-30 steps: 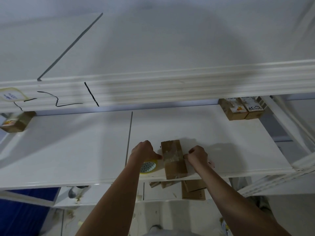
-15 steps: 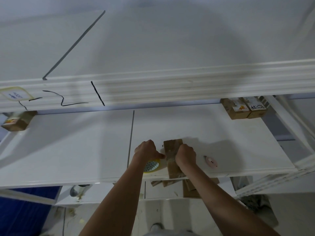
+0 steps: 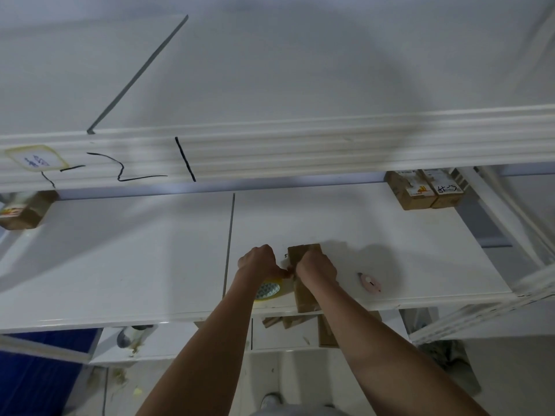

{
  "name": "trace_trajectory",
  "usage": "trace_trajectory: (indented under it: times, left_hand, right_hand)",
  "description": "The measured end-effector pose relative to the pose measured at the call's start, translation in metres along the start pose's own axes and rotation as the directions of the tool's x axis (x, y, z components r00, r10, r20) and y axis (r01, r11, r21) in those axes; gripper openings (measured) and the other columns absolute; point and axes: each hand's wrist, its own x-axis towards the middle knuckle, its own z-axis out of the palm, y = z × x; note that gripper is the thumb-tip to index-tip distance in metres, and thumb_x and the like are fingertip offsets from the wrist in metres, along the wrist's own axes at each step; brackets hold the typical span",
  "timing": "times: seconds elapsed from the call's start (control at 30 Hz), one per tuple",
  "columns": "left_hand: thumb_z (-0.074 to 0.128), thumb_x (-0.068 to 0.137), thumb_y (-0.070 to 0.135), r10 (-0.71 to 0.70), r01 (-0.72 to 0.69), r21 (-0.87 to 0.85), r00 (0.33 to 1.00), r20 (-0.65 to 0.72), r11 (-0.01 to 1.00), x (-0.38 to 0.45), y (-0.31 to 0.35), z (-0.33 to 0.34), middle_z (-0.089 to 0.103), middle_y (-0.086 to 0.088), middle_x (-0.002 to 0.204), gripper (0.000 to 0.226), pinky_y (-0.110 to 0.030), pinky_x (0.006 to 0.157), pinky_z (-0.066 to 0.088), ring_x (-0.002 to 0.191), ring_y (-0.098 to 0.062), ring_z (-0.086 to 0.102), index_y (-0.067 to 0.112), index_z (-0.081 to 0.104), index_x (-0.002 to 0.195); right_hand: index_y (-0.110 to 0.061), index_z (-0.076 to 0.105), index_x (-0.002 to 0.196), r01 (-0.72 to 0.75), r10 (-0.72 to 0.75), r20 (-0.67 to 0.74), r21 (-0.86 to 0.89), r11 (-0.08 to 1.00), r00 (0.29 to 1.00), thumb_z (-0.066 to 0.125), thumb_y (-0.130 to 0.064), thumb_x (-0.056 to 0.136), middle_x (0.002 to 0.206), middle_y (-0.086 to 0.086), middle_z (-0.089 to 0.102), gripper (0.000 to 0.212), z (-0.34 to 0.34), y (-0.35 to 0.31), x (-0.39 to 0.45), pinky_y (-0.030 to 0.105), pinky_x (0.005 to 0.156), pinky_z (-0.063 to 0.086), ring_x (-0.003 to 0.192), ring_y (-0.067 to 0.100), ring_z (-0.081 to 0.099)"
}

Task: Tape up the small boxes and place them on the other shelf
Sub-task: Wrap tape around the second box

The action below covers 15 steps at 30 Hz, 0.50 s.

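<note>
The fingers of the left hand [image 3: 257, 262] are curled tight, and something thin is pinched between thumb and forefinger at the left edge of the small box [image 3: 303, 277] — most likely the end of the tape, though it is too small to be told for certain. A roll of tape [image 3: 268, 290] with a yellow rim is seen directly under this hand, lying on the shelf. The fingers of the right hand [image 3: 316, 265] are curled down over the top of the box, and the box is pressed and held by them; the fingertips themselves are hidden behind the knuckles.

The brown cardboard box is laid lengthwise on the white shelf [image 3: 150, 250], near its front edge, with its near end slightly over that edge. A small pink cutter [image 3: 371, 283] is found just to the right of the box, apart from it. Two labelled boxes [image 3: 425, 189] are set side by side, touching, at the far right of the same shelf, and another box [image 3: 22, 210] is placed at its far left.

An upper shelf [image 3: 270, 154] with a ribbed white front edge — marked with black pen lines and a taped label — is seen above. Below, a lower shelf [image 3: 282, 337] carrying more cardboard [image 3: 326, 328] is partly visible, and a pale, littered floor [image 3: 300, 382] is seen beneath.
</note>
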Motion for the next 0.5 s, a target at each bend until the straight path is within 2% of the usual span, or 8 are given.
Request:
trace_trajectory:
  times: [0.17, 0.3, 0.4, 0.5]
  left_hand:
    - [0.079, 0.069, 0.062, 0.057, -0.046, -0.13, 0.995, 0.077, 0.99, 0.003, -0.014, -0.002, 0.067, 0.002, 0.08, 0.047, -0.025, 0.062, 0.047, 0.075, -0.015, 0.064, 0.018, 0.067, 0.083]
    - [0.075, 0.077, 0.059, 0.089, -0.067, -0.197, 0.99, 0.108, 0.978, 0.004, -0.027, -0.008, 0.067, 0.0, 0.087, 0.042, -0.023, 0.064, 0.051, 0.077, -0.013, 0.063, 0.018, 0.07, 0.087]
    - [0.073, 0.081, 0.058, 0.108, -0.069, -0.281, 0.986, 0.124, 0.957, 0.003, -0.041, -0.011, 0.067, -0.001, 0.091, 0.042, -0.029, 0.076, 0.054, 0.084, -0.016, 0.064, 0.017, 0.073, 0.09]
    - [0.073, 0.081, 0.059, 0.098, -0.043, -0.359, 0.986, 0.138, 0.932, 0.001, -0.053, -0.012, 0.065, -0.003, 0.087, 0.041, -0.029, 0.075, 0.049, 0.083, -0.017, 0.062, 0.018, 0.07, 0.078]
  right_hand:
    - [-0.011, 0.056, 0.132, -0.013, 0.013, 0.022, 0.017, 1.0, 1.0, 0.064, -0.027, 0.093, 0.129, 0.013, 0.062, 0.043, 0.005, 0.0, 0.005, 0.052, 0.102, 0.049, 0.119, 0.034, 0.059]
    - [-0.01, 0.048, 0.14, -0.066, 0.064, 0.058, 0.033, 0.997, 0.996, 0.064, -0.033, 0.092, 0.136, 0.018, 0.054, 0.056, 0.008, -0.001, 0.009, 0.06, 0.106, 0.042, 0.125, 0.041, 0.053]
    - [0.001, 0.025, 0.154, -0.108, 0.114, 0.108, -0.056, 0.993, 0.988, 0.059, -0.039, 0.096, 0.154, 0.027, 0.032, 0.078, 0.009, -0.002, 0.013, 0.062, 0.115, 0.03, 0.136, 0.049, 0.039]
    - [0.009, -0.002, 0.155, -0.153, 0.165, 0.146, -0.09, 0.984, 0.975, 0.057, -0.061, 0.09, 0.16, 0.033, 0.011, 0.112, 0.012, -0.002, 0.013, 0.057, 0.12, 0.02, 0.145, 0.05, 0.021]
